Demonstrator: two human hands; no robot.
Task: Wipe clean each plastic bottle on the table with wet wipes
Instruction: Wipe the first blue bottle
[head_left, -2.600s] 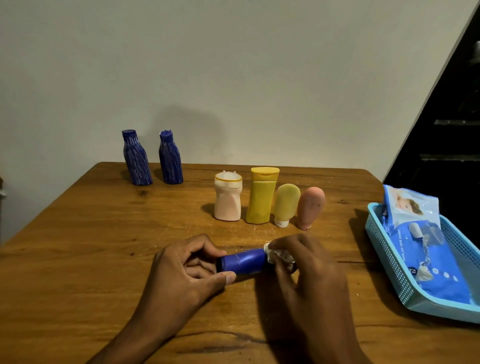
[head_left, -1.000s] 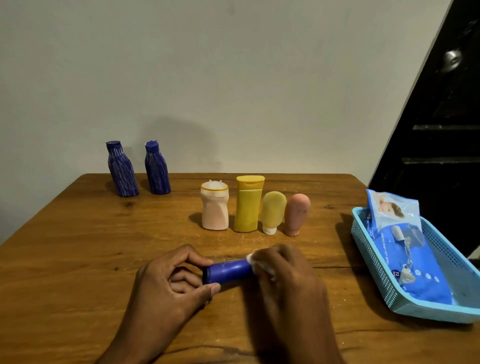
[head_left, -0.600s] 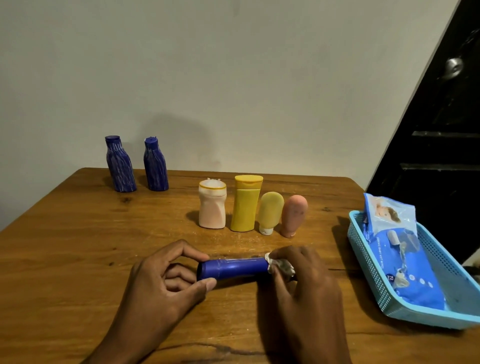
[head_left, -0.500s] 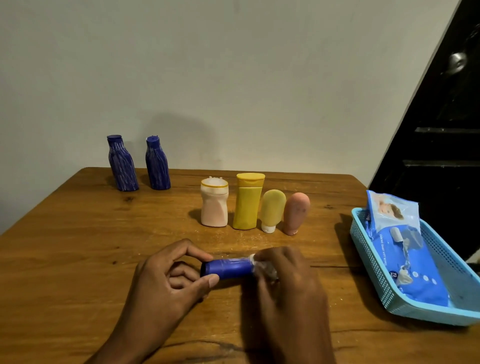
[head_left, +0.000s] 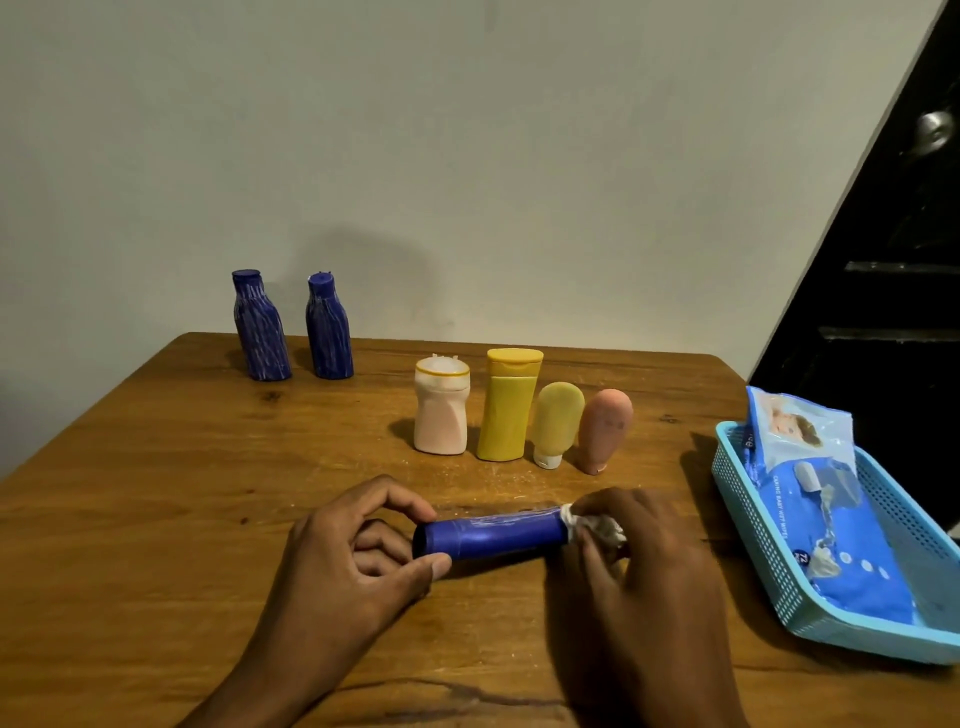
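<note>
A blue bottle (head_left: 493, 535) lies on its side on the wooden table (head_left: 156, 493), cap end to the left. My left hand (head_left: 353, 561) pinches the cap end between thumb and forefinger. My right hand (head_left: 639, 566) grips a crumpled white wet wipe (head_left: 592, 525) wrapped round the bottle's right end. Behind stand a pale pink bottle (head_left: 441, 413), a yellow bottle (head_left: 509, 405), a small yellow tube (head_left: 556, 423) and a pink tube (head_left: 605, 428). Two dark blue bottles (head_left: 291, 327) stand at the far left.
A light blue plastic basket (head_left: 753, 551) sits at the table's right edge and holds a blue pack of wet wipes (head_left: 815, 499). A plain wall rises behind the table. A dark doorway is at the right.
My right hand with the wipe has slid right along the bottle to its end, baring more of the blue body. The left hand has kept its hold on the cap end.
</note>
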